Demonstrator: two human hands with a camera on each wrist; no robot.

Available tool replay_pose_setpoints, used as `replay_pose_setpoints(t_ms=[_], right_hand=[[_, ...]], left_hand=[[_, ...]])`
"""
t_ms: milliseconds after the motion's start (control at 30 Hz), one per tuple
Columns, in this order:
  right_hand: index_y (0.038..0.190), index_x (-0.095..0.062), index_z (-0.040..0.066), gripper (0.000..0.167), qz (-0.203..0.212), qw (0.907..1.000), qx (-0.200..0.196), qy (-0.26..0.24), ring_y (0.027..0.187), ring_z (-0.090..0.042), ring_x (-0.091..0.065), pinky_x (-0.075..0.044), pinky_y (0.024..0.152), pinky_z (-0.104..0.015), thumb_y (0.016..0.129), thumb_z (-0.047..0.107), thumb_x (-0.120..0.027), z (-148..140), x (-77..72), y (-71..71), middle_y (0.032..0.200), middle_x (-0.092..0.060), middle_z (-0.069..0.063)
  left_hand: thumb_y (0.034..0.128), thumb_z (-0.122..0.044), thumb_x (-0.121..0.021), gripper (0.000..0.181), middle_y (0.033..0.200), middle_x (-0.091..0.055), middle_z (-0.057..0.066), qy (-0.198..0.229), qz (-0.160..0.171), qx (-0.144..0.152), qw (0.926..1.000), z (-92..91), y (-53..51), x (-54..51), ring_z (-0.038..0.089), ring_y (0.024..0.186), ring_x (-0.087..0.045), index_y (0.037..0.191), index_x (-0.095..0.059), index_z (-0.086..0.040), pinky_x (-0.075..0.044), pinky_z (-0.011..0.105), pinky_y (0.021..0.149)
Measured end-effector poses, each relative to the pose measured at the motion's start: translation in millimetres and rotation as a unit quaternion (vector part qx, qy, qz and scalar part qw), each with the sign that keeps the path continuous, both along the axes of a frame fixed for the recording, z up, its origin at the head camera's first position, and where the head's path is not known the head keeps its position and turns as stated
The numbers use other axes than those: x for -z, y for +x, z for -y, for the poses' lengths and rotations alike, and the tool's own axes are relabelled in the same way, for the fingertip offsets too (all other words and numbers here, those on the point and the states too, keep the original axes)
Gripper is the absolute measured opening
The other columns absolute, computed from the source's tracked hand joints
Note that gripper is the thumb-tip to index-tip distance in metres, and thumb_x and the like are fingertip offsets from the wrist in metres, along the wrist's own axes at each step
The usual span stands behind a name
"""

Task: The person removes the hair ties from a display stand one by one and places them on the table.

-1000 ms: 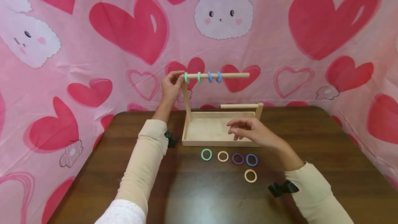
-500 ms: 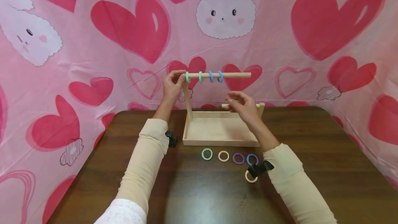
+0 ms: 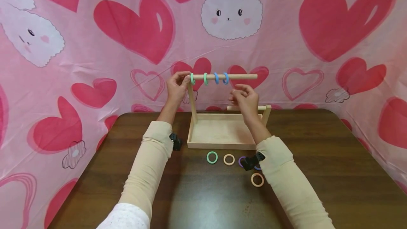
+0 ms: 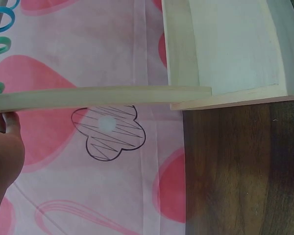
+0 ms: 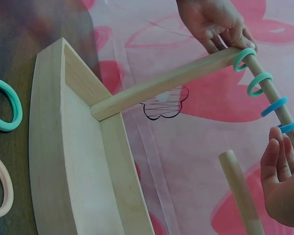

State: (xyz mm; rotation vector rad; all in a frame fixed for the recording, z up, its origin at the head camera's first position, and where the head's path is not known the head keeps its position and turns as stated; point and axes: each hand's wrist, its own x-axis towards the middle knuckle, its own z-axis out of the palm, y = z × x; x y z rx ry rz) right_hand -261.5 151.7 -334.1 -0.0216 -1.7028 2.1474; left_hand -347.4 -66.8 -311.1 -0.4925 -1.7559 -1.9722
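A wooden rod (image 3: 243,76) tops the tall post (image 3: 192,103) of a wooden tray stand, carrying two green rings (image 3: 205,79) at the left and two blue rings (image 3: 226,78) to their right. My left hand (image 3: 176,87) grips the top of the post, where rod and post meet, its fingers beside the outermost green ring (image 5: 244,58). My right hand (image 3: 246,98), fingers loosely bent and holding nothing visible, hovers below the rod, right of the blue rings. In the right wrist view its fingertips are close to the last blue ring (image 5: 288,127); touching or not, I cannot tell.
A lower rod on a short post (image 3: 266,113) stands at the right of the tray (image 3: 222,146). Before it on the table lie green (image 3: 212,163), cream (image 3: 229,164), purple and blue rings, with another cream ring (image 3: 257,185) nearer; my right wrist camera partly covers the purple and blue ones.
My right hand has risen from over the tray to just under the upper rod, moving slightly left in the last half second. My left hand keeps its grip on the post top.
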Motion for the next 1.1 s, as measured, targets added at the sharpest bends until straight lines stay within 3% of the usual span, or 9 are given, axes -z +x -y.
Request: replay_pose_setpoints(t_ms=[200, 533, 767, 933, 1100], right_hand=[[0.122, -0.058, -0.008, 0.030, 0.010, 0.9999, 0.004, -0.010, 0.054, -0.001, -0.066, -0.058, 0.060, -0.016, 0.095, 0.001, -0.063, 9.7, -2.8, -11.4, 0.066, -0.070, 0.014], [0.111, -0.066, -0.002, 0.020, -0.010, 0.9979, 0.036, -0.053, 0.054, -0.003, -0.069, -0.058, 0.057, -0.018, 0.092, 0.004, -0.071, 21.1, -2.7, -25.5, 0.064, -0.071, 0.011], [0.102, -0.066, 0.001, 0.012, -0.005, 0.9940, 0.032, -0.104, 0.051, -0.004, -0.067, -0.055, 0.051, -0.016, 0.090, 0.000, -0.070, 33.0, -8.0, -32.2, 0.060, -0.070, 0.009], [0.108, -0.067, -0.008, 0.019, -0.006, 0.9924, 0.039, -0.116, 0.050, -0.003, -0.066, -0.055, 0.051, -0.016, 0.091, 0.000, -0.070, 38.3, -8.3, -34.3, 0.060, -0.070, 0.008], [0.113, -0.067, -0.016, 0.026, -0.035, 0.9911, 0.056, -0.116, 0.052, -0.003, -0.068, -0.057, 0.055, -0.017, 0.091, -0.001, -0.070, 37.6, -7.8, -35.4, 0.061, -0.070, 0.007]], left_hand=[[0.0943, 0.007, -0.063, 0.021, 0.078, -0.065, -0.023, 0.000, -0.001, -0.001, 1.0000, -0.2, 0.2, 1.1, -0.004, 0.076, -0.060, 0.111, -0.064, 0.019, -0.051, 0.011, 0.072], [0.0953, 0.004, -0.064, 0.022, 0.081, -0.064, -0.024, -0.018, 0.010, -0.008, 0.9998, 0.0, 0.2, 1.0, -0.003, 0.080, -0.062, 0.113, -0.066, 0.016, -0.052, 0.013, 0.076], [0.0949, 0.006, -0.063, 0.021, 0.080, -0.065, -0.023, -0.007, 0.010, -0.008, 0.9999, 2.1, -2.1, 1.1, -0.003, 0.079, -0.061, 0.112, -0.065, 0.017, -0.052, 0.013, 0.075], [0.0944, 0.006, -0.064, 0.020, 0.079, -0.065, -0.023, -0.001, 0.006, -0.006, 1.0000, 2.2, -2.4, 1.6, -0.004, 0.077, -0.062, 0.111, -0.065, 0.018, -0.052, 0.012, 0.074], [0.0941, 0.006, -0.065, 0.020, 0.081, -0.067, -0.022, 0.002, -0.002, -0.002, 1.0000, 0.6, -3.1, 0.6, -0.004, 0.079, -0.064, 0.110, -0.065, 0.018, -0.054, 0.012, 0.077]])
